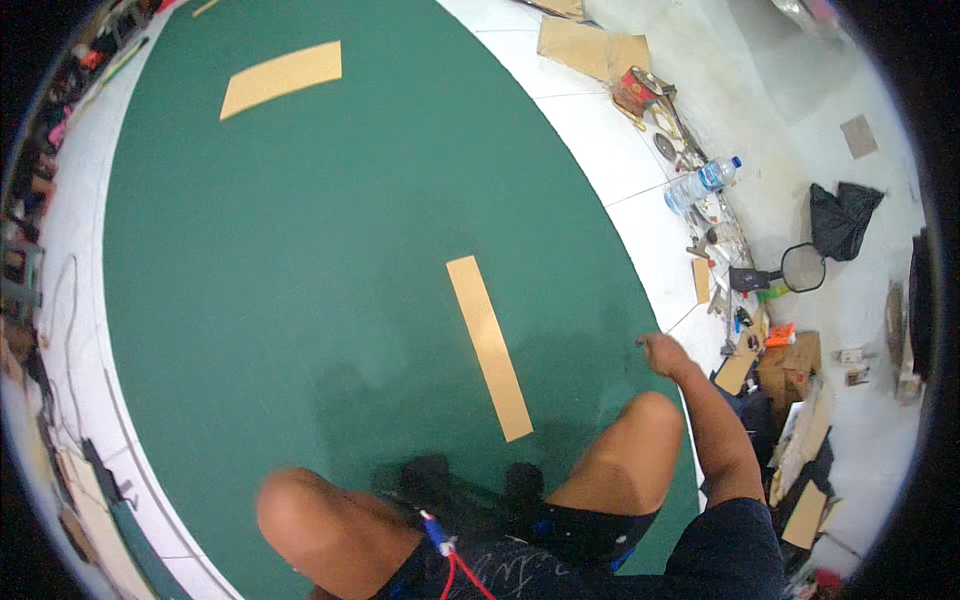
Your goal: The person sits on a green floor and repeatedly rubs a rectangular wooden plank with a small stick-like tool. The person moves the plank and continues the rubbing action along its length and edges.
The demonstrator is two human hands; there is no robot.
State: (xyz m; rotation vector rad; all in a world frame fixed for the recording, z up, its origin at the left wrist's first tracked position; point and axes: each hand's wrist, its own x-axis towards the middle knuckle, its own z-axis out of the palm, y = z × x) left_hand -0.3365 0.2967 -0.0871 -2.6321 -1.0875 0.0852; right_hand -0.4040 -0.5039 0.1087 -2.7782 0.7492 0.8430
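Note:
My right hand point(663, 355) is over the right edge of the green mat point(300, 230), its arm reaching out past my bent right knee. Its fingers are curled together; a small dark speck shows at the fingertips, too small to name. A long narrow strip of tan board point(490, 350) lies on the mat in front of me, left of that hand and apart from it. Farther off at the upper left, a wider tan board piece point(285, 78) rests flat on the mat. My left hand does not show.
Along the right wall lie a water bottle point(703, 184), a mirror-like round object with a handle point(803, 268), a black plastic bag point(843, 220), a cardboard box point(790, 365) and board scraps point(805, 515). White floor tiles point(640, 190) border the mat. Mixed clutter lines the left side.

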